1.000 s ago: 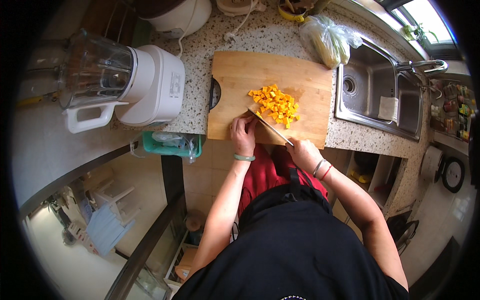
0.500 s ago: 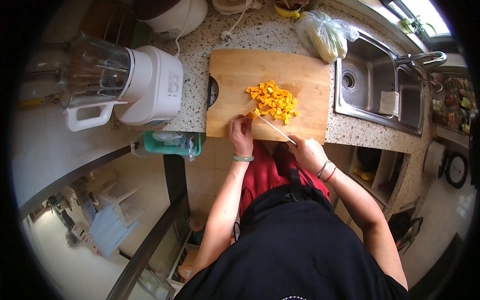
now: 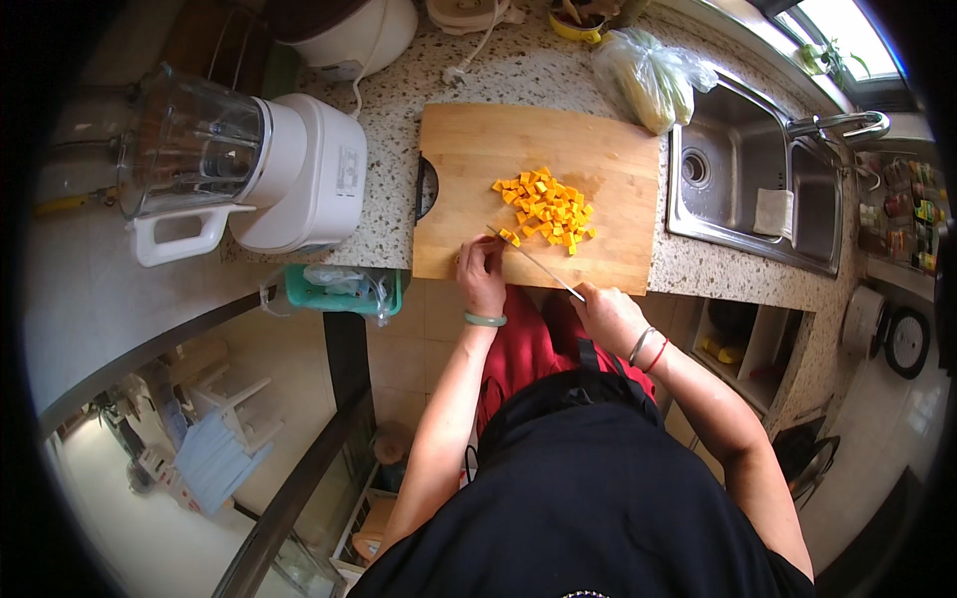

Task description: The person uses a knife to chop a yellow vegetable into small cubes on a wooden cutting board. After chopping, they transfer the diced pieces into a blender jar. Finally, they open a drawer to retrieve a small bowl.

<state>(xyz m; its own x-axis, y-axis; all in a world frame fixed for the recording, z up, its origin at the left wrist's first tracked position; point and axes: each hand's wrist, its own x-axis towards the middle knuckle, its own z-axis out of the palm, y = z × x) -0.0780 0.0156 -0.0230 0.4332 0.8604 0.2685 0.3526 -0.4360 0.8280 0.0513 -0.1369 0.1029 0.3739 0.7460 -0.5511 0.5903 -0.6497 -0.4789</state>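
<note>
A wooden cutting board (image 3: 459,140) lies on the counter, with a loose heap of small orange vegetable cubes (image 3: 550,211) right of its middle. Near the board's front edge, my left hand (image 3: 481,277) has its fingers curled and pressed together over an orange vegetable piece, mostly hidden now. My right hand (image 3: 610,317) grips a knife by its handle at the front edge. The knife blade (image 3: 546,267) slants far-left across the board, its tip beside my left fingertips. Just beyond the blade sit a few orange bits (image 3: 509,237).
Left of the board stands a white blender (image 3: 314,184) with a clear jug. A plastic bag of pale produce (image 3: 648,85) lies at the back right, beside a steel sink (image 3: 738,110). Below the counter's front edge hangs a green bin (image 3: 309,294).
The knife tip has shifted left toward my left fingers, and the orange piece beside them is now mostly covered. My right hand has moved slightly nearer to me.
</note>
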